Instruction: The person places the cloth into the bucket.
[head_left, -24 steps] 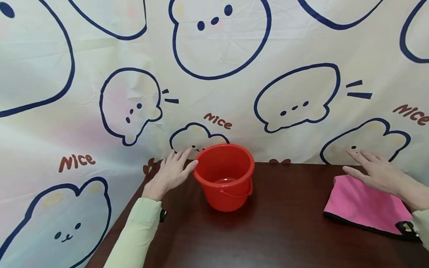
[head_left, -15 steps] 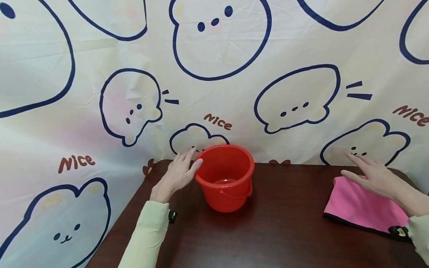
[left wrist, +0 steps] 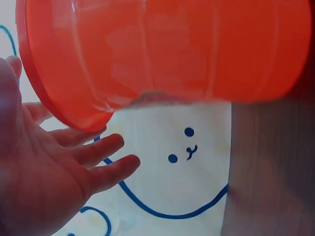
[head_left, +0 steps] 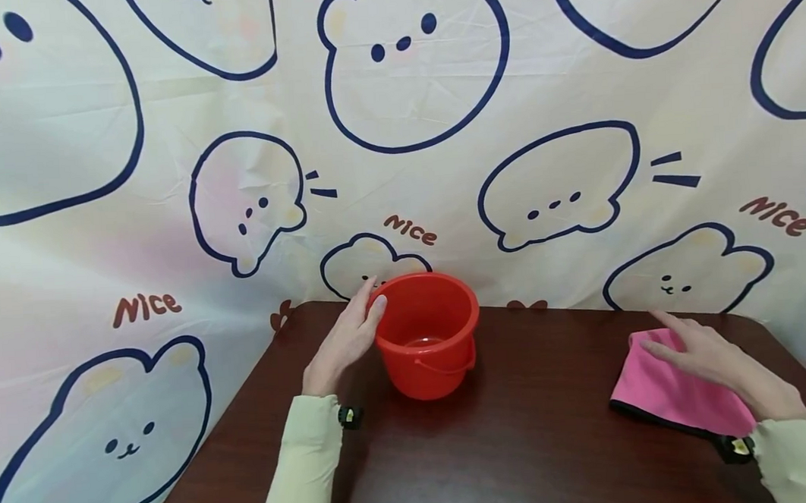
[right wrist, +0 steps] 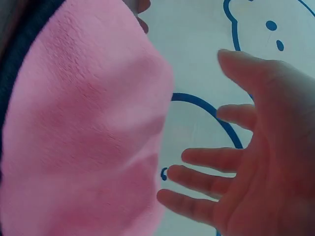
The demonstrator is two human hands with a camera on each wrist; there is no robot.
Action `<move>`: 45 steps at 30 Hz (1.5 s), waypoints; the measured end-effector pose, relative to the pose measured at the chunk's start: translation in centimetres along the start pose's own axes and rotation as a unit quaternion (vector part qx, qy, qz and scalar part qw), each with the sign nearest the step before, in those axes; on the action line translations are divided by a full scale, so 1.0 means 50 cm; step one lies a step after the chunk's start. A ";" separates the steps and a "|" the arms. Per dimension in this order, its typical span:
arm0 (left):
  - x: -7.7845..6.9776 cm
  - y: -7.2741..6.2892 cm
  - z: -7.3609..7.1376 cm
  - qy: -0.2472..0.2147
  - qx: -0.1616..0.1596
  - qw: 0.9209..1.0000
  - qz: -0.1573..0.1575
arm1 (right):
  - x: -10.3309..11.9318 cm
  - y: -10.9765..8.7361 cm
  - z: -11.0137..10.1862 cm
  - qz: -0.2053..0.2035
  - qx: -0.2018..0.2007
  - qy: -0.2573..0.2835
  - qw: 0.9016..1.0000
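A red plastic bucket (head_left: 426, 372) stands upright at the back middle of the table, its thin handle hanging down the front. My left hand (head_left: 345, 342) is at the bucket's left rim, the thumb overlapping the rim in the head view. From the left wrist, the fingers (left wrist: 106, 147) are spread and fairly straight beside the bucket's wall (left wrist: 172, 54). On the right, my right hand (head_left: 713, 360) hovers over a pink cloth (head_left: 656, 390) with a dark border. The right wrist view has its fingers (right wrist: 206, 160) apart and extended beside the cloth (right wrist: 88, 123), holding nothing.
The dark brown wooden table (head_left: 509, 451) stretches under everything. A white cloth backdrop (head_left: 440, 181) with blue-outlined cartoon animals hangs along the table's back and left sides.
My left hand has moved right to the bucket's rim. My right hand has come slightly lower and left over the pink cloth. Bucket and cloth have stayed in place.
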State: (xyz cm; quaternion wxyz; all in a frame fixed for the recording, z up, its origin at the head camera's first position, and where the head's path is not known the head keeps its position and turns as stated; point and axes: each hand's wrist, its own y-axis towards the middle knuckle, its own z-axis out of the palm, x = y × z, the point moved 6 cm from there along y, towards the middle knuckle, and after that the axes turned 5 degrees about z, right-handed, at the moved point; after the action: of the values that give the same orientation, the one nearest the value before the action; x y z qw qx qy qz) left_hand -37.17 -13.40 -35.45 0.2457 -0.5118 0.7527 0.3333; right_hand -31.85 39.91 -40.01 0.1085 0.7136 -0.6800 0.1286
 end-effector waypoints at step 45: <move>0.067 -0.024 0.025 -0.184 -0.079 0.979 -0.029 | -0.009 0.001 0.040 -0.023 0.003 0.009 1.000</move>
State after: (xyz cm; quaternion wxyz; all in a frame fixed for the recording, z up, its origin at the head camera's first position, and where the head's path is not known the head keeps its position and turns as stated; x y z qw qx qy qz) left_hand -37.20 -14.80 -38.96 0.3484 -0.4813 0.6505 0.4730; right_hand -31.86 39.68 -42.06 0.1153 0.7284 -0.6618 0.1350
